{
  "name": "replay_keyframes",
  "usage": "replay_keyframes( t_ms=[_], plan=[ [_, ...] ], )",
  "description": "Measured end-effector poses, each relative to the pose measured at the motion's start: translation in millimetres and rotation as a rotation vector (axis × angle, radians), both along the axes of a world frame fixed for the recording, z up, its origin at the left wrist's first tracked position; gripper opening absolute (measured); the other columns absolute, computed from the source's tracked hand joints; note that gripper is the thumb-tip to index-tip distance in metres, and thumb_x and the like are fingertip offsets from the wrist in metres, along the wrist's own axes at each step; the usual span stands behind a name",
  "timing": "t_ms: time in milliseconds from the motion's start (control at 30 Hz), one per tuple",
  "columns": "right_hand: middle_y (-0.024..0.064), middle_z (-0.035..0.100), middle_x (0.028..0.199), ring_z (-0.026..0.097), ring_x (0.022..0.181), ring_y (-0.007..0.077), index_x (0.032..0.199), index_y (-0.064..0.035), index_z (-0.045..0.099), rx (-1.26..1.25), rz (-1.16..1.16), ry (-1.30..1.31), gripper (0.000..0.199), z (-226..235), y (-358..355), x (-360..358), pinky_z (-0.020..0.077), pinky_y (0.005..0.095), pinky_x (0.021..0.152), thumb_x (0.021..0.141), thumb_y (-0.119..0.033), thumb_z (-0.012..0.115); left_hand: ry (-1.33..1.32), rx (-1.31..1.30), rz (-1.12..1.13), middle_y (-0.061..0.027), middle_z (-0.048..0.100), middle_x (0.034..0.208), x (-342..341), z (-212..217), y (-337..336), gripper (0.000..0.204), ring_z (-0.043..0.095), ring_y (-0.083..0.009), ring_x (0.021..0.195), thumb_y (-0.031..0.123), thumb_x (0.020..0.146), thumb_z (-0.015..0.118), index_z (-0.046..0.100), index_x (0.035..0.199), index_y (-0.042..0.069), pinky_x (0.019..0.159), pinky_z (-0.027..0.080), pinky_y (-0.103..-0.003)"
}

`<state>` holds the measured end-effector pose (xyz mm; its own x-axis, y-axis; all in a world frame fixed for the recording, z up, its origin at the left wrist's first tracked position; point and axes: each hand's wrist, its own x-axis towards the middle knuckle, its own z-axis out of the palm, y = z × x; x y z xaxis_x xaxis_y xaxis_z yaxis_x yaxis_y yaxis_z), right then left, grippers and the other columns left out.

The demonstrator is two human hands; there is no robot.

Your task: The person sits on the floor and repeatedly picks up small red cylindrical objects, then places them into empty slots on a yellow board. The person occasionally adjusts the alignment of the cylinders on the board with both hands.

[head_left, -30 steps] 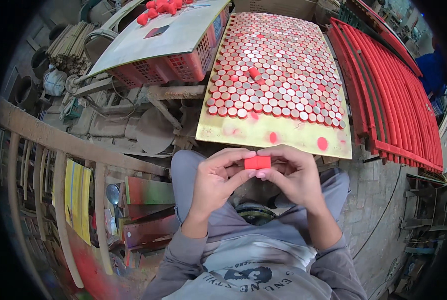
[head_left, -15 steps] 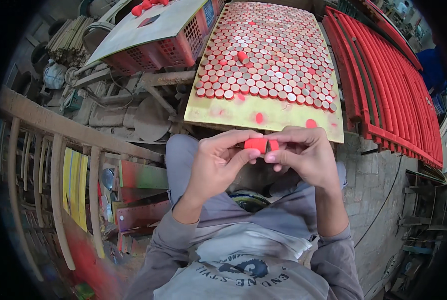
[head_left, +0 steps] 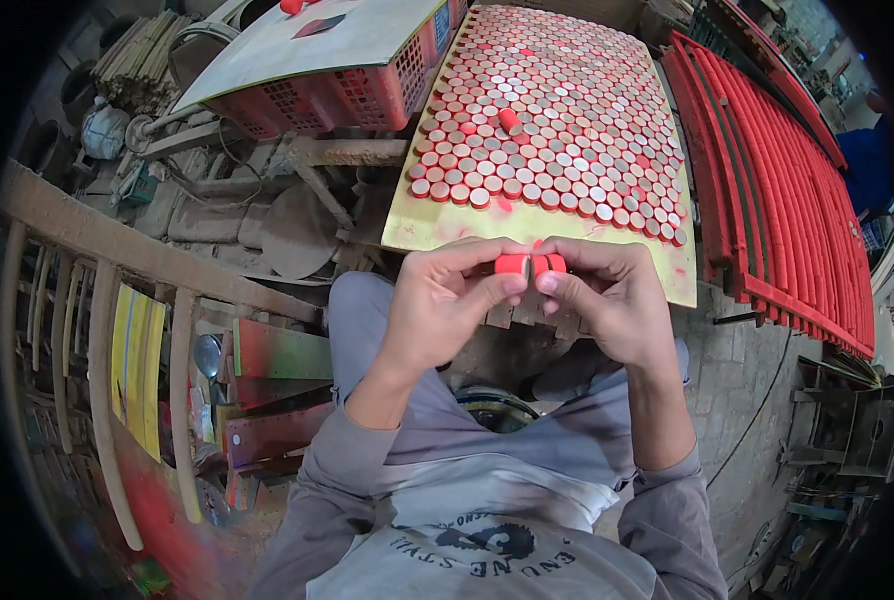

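Two small bright-red cylindrical pcs, held end to end, approx. horiz., btwn both hands; material n/c from this view. Red cylinder w/ pale end rim: in L hand, on its side, thumb below/in front, fingers above, pale rim facing R twd the other pc. Red cylinder w/ dark line across it: in R hand, also on its side, approx. in line w/ the first, partly hidden by thumb & fingertips. Facing ends v. close; can't tell if touching. Both pcs up in front of the near edge of the pale-yellow flat board.
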<state>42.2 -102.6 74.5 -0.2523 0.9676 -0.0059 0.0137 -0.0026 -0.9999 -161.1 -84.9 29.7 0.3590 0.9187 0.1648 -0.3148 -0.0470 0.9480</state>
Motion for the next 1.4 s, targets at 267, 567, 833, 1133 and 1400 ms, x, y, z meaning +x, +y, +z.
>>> replay_keyframes(
  t_ms=[267,567,833,1133,1400],
  plan=[
    [0.0141,0.070,0.085,0.069,0.072,0.0199,0.108,0.0068,0.072,0.334,-0.235,-0.556,0.023,-36.8,50.9,-13.4,0.0556,0.0319,0.068,0.088,-0.003,0.073,-0.276,0.088,0.504,-0.0098,0.071,0.105,2.2,-38.5,15.0,0.032,0.069,-0.0152,0.086,0.003,0.094,0.074,0.067,0.123,-0.007,0.082,0.058,-0.028],
    [0.0167,0.068,0.085,0.068,0.073,0.0295,0.106,0.0041,0.068,0.479,-0.422,-0.715,0.028,-59.3,63.6,-47.9,0.0544,0.0391,0.068,0.079,0.001,0.076,-0.219,0.140,0.644,-0.0139,0.067,0.114,-3.8,-66.7,4.3,0.035,0.069,-0.0183,0.094,-0.001,0.092,0.074,0.065,0.124,-0.009,0.084,0.060,-0.031],
    [0.0163,0.072,0.088,0.073,0.075,0.0259,0.104,0.0038,0.068,0.491,-0.472,-0.666,0.028,-65.1,69.5,-49.4,0.0573,0.0346,0.067,0.078,0.001,0.079,-0.245,0.138,0.656,-0.0169,0.070,0.113,-13.8,-73.1,10.0,0.036,0.070,-0.0185,0.089,0.001,0.093,0.074,0.064,0.125,-0.009,0.083,0.059,-0.031],
    [0.0161,0.072,0.088,0.074,0.075,0.0253,0.105,0.0032,0.068,0.560,-0.515,-0.625,0.029,-68.4,68.7,-48.6,0.0586,0.0354,0.067,0.078,0.000,0.080,-0.239,0.099,0.589,-0.0138,0.064,0.118,-16.3,-76.5,10.2,0.036,0.067,-0.0185,0.098,-0.005,0.089,0.075,0.065,0.123,-0.009,0.086,0.061,-0.032],
    [0.0131,0.068,0.092,0.067,0.076,0.0261,0.109,-0.0002,0.069,0.444,-0.483,-0.844,0.037,-58.3,55.6,-30.1,0.0556,0.0390,0.072,0.076,-0.010,0.084,-0.226,0.066,0.557,-0.0135,0.064,0.119,-11.7,-76.5,8.0,0.036,0.067,-0.0185,0.101,-0.006,0.088,0.075,0.066,0.123,-0.009,0.087,0.061,-0.032]
  ],
)
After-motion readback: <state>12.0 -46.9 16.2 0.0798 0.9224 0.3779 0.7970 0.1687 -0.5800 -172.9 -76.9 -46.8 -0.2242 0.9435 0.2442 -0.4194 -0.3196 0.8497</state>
